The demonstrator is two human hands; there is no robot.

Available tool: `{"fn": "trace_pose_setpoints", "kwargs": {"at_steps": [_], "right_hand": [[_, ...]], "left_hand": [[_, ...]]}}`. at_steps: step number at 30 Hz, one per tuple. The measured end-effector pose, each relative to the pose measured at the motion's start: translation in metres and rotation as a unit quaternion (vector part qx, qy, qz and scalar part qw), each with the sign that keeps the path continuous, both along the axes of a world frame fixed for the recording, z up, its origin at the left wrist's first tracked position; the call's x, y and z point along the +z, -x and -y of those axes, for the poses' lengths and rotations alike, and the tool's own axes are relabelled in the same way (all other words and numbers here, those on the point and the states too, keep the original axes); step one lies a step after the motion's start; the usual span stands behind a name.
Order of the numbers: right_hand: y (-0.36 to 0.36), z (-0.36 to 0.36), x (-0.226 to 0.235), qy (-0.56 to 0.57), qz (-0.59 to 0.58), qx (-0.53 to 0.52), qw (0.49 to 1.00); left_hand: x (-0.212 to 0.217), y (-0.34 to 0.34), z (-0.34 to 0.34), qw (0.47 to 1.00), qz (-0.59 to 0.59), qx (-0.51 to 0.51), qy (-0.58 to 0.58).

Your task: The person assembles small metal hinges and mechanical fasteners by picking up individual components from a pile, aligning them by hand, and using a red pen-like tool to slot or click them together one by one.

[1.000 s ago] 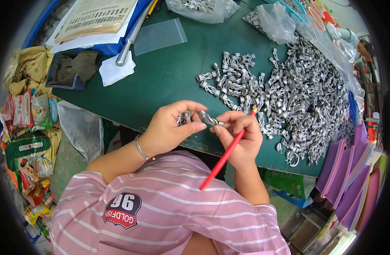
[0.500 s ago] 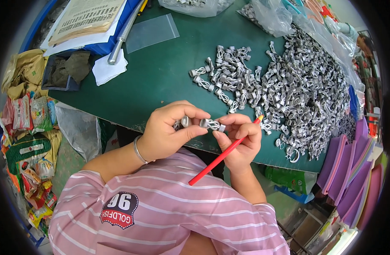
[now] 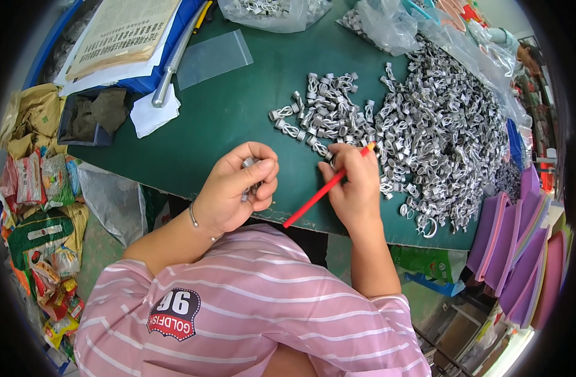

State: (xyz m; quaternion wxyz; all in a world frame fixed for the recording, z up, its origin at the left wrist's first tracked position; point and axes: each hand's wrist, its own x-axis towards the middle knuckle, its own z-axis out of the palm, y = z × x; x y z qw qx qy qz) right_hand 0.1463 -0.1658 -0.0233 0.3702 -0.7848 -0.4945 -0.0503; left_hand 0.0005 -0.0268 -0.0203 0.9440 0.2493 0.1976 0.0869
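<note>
Over the table's near edge, my left hand [image 3: 237, 185] is closed around a few small grey metal pieces [image 3: 251, 179], partly hidden by its fingers. A red pencil [image 3: 322, 198] with a pale yellowish tip is tucked in my right hand [image 3: 355, 188], slanting down toward my body. The thumb and forefinger of that hand reach to the near edge of a small heap of metal pieces [image 3: 328, 110]. Each piece has ribbed, round ends joined by twisted, looped bars. Whether the right fingertips touch a piece is hidden.
A large mound of the same pieces [image 3: 445, 132] covers the right of the green table [image 3: 206, 119]. Clear bags [image 3: 275, 14] lie at the back. A flat zip bag [image 3: 215, 58], white paper [image 3: 155, 113], a metal rod [image 3: 168, 78] and a small bin [image 3: 87, 122] sit left.
My hands have parted. The left has closed over the metal pieces it showed before; the right has moved up to the small heap, still with the pencil.
</note>
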Motion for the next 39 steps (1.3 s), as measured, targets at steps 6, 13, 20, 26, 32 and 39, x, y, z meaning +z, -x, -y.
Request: {"fn": "trace_pose_setpoints", "kwargs": {"at_steps": [6,13,20,26,32,39], "right_hand": [[0.003,-0.002,-0.01,-0.071,0.007,-0.002,0.997],[0.029,0.008,0.003,-0.226,-0.49,0.084,0.838],[0.034,0.012,-0.013,-0.259,-0.549,0.158,0.778],[0.032,0.017,-0.018,-0.278,-0.346,0.122,0.888],[0.033,0.019,-0.014,-0.297,-0.352,0.122,0.879],[0.031,0.026,-0.018,-0.243,-0.389,0.114,0.881]], "left_hand": [[0.004,-0.004,0.005,0.975,-0.068,-0.018,-0.212],[0.0,-0.007,0.009,0.94,-0.05,-0.055,-0.332],[0.001,-0.01,0.014,0.852,0.066,0.02,-0.518],[0.004,-0.007,0.015,0.841,0.072,0.021,-0.536],[0.003,-0.003,0.017,0.872,0.017,-0.003,-0.489],[-0.003,-0.006,0.011,0.821,0.017,-0.011,-0.57]]}}
